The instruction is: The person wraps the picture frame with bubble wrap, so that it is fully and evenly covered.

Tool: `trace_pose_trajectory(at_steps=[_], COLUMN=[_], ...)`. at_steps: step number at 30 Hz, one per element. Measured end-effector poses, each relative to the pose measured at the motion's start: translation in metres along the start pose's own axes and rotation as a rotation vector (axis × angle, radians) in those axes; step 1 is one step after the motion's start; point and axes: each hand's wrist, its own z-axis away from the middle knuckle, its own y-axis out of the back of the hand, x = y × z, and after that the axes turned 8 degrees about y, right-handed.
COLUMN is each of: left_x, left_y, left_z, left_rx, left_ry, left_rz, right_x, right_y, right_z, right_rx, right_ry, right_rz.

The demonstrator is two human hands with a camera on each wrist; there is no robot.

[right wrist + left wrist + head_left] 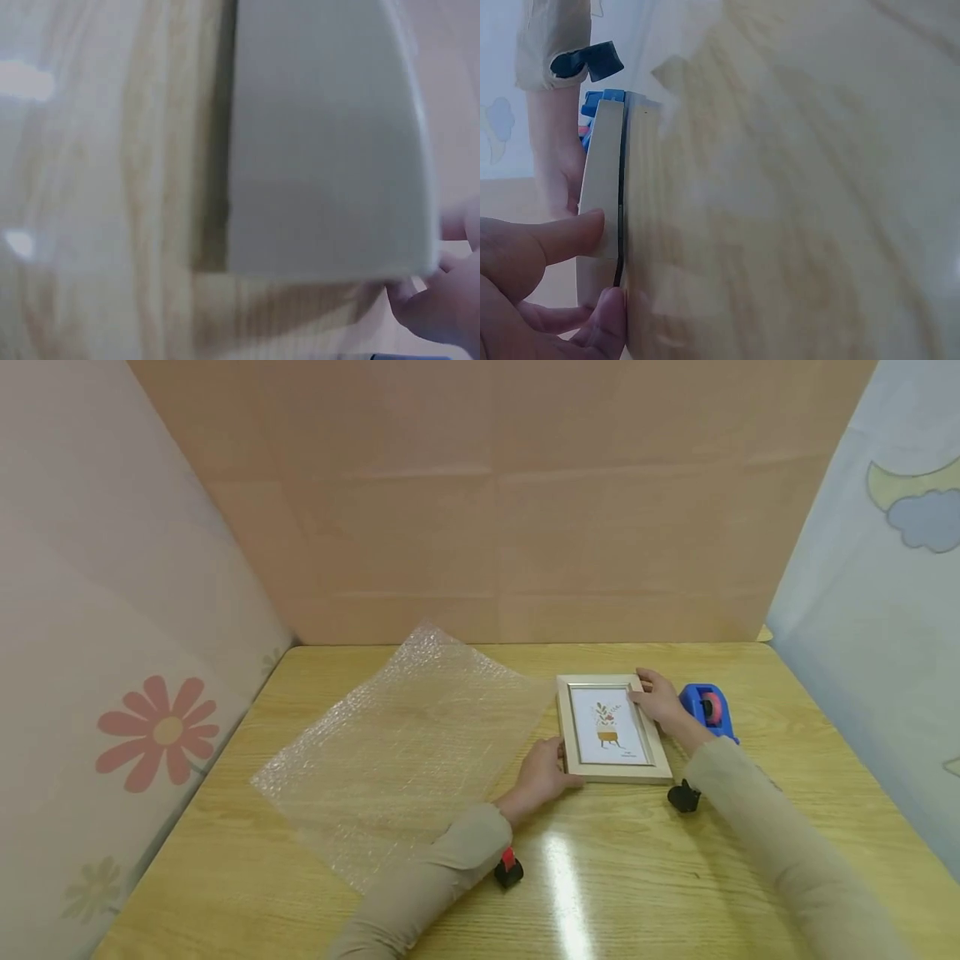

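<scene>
A light wooden picture frame (566,727) with a plant print lies face up, right of the table's middle. Its near left corner is gripped by my left hand (542,771). At the far right edge, my right hand (662,700) holds the frame with the thumb over the front. In the left wrist view, the left thumb and fingers pinch the rim of the frame (604,165). The right wrist view shows the frame's side (322,142) close up, with a shadow along the table; whether it is slightly raised I cannot tell.
A sheet of clear bubble wrap (420,735) lies spread at the left, its right corner near the frame. A blue tape dispenser (697,697) with a pink roll stands just right of the right hand. Brown board (487,527) rises behind the wooden table (622,877).
</scene>
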Motion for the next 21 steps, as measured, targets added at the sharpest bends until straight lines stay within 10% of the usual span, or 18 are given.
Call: trace_pose_trajectory(at_steps=[21], left_x=[0.008], left_y=[0.003], left_z=[0.002], left_rx=[-0.169], left_ry=[-0.025], left_rz=[0.264], right_x=[-0.011], right_y=[-0.001], right_z=[0.028], right_rx=[0.299], right_ry=[0.02], right_rz=[-0.126])
